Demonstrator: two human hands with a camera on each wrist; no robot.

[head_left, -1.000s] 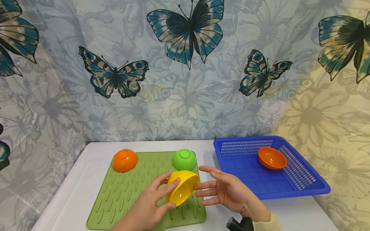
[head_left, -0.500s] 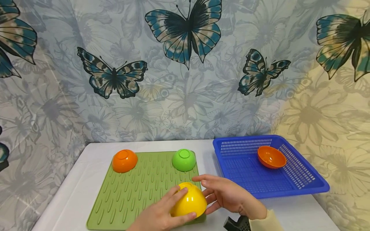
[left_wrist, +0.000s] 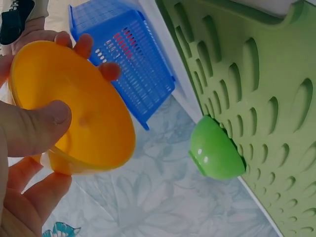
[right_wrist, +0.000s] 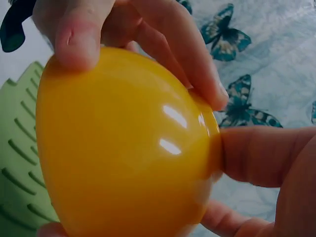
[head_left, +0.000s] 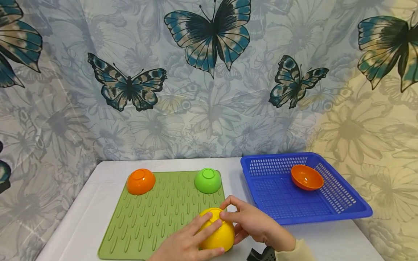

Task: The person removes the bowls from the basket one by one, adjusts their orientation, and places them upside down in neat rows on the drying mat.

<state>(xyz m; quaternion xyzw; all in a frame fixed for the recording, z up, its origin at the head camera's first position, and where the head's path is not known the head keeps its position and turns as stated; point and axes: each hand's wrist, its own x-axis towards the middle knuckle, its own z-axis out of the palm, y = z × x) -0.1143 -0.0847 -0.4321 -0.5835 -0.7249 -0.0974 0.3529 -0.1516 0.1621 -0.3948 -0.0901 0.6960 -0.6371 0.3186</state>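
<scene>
Both hands are on a yellow bowl (head_left: 220,235), held bottom-up over the near right corner of the green ridged mat (head_left: 147,217). My left hand (head_left: 191,239) grips it from the left; in the left wrist view its thumb (left_wrist: 44,126) lies over the rim and its other fingers are behind the wall. My right hand (head_left: 256,223) holds the opposite side, and in the right wrist view its thumb (right_wrist: 261,153) presses the foot ring. Farther back on the mat, an orange bowl (head_left: 140,182) and a green bowl (head_left: 208,181) sit upside down.
To the right stands a blue plastic basket (head_left: 271,203) with perforated sides. Inside it, toward the right, an orange bowl (head_left: 307,177) lies with its opening up. White cloth covers the table (head_left: 78,203), and a butterfly-print curtain (head_left: 212,119) hangs behind.
The left hand has turned the yellow bowl bottom-up and brought it nearer and slightly right. The right hand, earlier spread beside it, now grips it. The other bowls stay put.
</scene>
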